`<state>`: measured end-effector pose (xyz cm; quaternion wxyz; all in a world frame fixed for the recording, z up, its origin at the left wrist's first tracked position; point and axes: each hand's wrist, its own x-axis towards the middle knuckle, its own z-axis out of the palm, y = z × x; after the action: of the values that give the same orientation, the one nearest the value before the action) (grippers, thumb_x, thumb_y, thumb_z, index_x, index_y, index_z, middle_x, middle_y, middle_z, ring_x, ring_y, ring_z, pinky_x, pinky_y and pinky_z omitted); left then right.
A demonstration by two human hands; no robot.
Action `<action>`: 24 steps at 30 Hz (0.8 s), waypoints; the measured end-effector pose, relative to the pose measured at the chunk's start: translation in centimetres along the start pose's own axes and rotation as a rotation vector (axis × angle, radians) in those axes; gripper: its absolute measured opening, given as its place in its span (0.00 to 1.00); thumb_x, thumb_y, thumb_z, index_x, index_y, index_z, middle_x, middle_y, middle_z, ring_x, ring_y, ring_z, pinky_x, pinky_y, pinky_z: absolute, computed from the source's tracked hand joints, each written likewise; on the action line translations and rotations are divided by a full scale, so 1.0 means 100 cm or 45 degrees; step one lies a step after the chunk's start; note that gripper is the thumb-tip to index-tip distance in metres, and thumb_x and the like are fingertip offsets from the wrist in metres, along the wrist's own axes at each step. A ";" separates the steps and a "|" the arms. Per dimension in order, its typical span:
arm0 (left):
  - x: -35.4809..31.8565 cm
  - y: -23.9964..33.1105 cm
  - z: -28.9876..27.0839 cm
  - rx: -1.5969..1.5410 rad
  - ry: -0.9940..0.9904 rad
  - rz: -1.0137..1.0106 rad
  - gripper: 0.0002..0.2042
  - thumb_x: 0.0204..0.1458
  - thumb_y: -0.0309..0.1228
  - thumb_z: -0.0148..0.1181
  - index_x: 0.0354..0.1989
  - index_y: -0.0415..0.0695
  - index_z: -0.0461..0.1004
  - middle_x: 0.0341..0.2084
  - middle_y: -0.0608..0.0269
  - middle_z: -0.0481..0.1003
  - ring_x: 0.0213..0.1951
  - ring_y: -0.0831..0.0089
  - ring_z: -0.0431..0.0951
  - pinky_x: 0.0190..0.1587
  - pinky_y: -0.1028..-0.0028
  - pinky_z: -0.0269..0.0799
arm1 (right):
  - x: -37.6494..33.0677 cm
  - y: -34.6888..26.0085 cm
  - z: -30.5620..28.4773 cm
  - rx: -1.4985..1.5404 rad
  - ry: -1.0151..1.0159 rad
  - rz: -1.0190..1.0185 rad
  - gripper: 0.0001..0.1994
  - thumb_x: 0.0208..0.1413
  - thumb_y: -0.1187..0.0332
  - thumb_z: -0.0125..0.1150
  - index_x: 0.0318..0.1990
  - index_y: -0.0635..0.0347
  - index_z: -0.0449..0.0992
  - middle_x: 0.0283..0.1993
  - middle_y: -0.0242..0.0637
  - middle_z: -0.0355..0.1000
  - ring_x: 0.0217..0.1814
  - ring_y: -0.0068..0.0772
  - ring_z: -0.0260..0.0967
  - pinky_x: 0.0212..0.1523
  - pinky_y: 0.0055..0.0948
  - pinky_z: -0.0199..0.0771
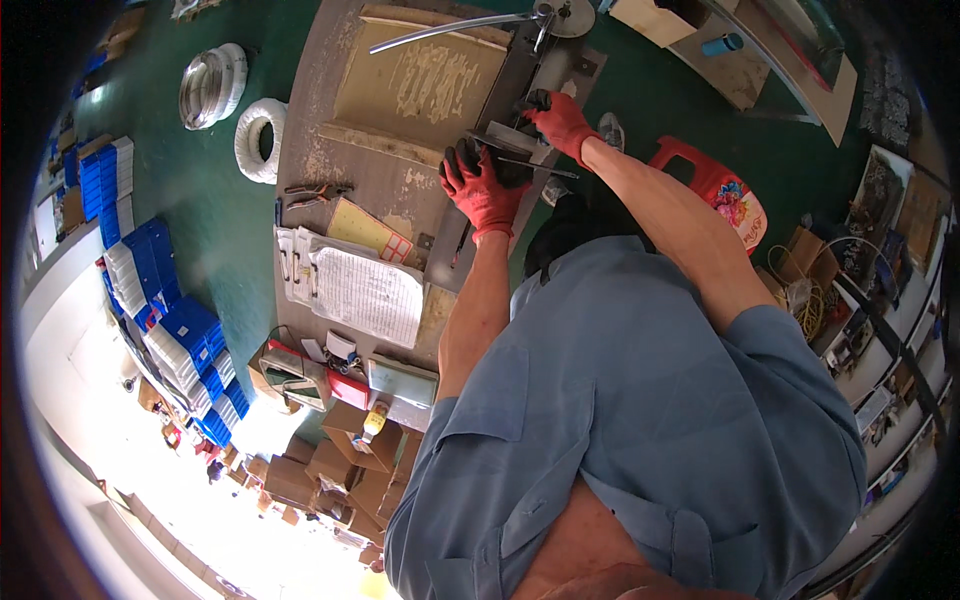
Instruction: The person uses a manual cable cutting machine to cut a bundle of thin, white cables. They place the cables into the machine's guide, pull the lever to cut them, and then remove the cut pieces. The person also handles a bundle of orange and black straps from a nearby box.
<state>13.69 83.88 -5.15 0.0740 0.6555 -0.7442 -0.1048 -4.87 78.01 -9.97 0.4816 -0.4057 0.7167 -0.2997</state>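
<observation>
Both my hands wear red gloves with black fingertips. My left hand (pixel 480 190) lies at the bench's right side with its fingers apart, against a dark metal piece. A thin dark rod (pixel 545 168) sticks out to the right beside its thumb; whether the hand touches it is unclear. Just beyond and to the right, my right hand (pixel 560 122) is closed, its fingers curled at a metal fixture (pixel 510 137) on the bench edge. What those fingers hold is hidden. A curved, shiny metal lever (pixel 450 32) reaches over the bench's far end.
On the brown bench (pixel 310 110) lie pliers (pixel 318 194), a written sheet (pixel 365 295) and a yellow card (pixel 365 230). A wooden-edged board (pixel 425 85) sits beyond my left hand. A red stool (pixel 705 180) stands to the right. White coils (pixel 260 140) lie on the green floor.
</observation>
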 end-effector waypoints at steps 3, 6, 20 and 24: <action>0.001 0.001 -0.001 -0.021 0.007 0.018 0.45 0.22 0.58 0.73 0.57 0.58 0.69 0.64 0.54 0.57 0.68 0.49 0.48 0.68 0.48 0.40 | 0.004 0.007 0.002 -0.050 0.032 0.012 0.20 0.46 0.56 0.68 0.44 0.60 0.78 0.44 0.48 0.77 0.47 0.52 0.73 0.48 0.42 0.72; 0.000 -0.001 0.000 -0.005 0.016 0.022 0.44 0.22 0.57 0.73 0.55 0.57 0.70 0.64 0.53 0.57 0.68 0.49 0.48 0.68 0.48 0.40 | -0.002 -0.004 -0.001 -0.035 -0.010 0.008 0.21 0.46 0.56 0.68 0.44 0.60 0.78 0.45 0.49 0.76 0.49 0.53 0.73 0.49 0.43 0.72; 0.003 0.002 -0.001 0.001 0.000 0.008 0.46 0.26 0.60 0.70 0.60 0.57 0.67 0.64 0.52 0.57 0.68 0.47 0.48 0.68 0.47 0.39 | 0.003 0.006 0.001 -0.008 0.012 -0.074 0.20 0.48 0.56 0.66 0.43 0.60 0.78 0.42 0.49 0.77 0.48 0.52 0.73 0.48 0.42 0.72; 0.002 0.001 -0.001 0.016 -0.013 -0.017 0.46 0.25 0.60 0.70 0.60 0.56 0.67 0.65 0.51 0.57 0.68 0.47 0.48 0.68 0.48 0.38 | -0.008 -0.014 -0.006 0.045 -0.045 -0.046 0.19 0.49 0.56 0.65 0.43 0.60 0.78 0.41 0.47 0.77 0.46 0.51 0.74 0.46 0.41 0.72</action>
<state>13.60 83.70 -5.03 0.0655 0.6603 -0.7409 -0.1039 -4.81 78.02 -8.25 0.4957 -0.4151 0.6953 -0.3138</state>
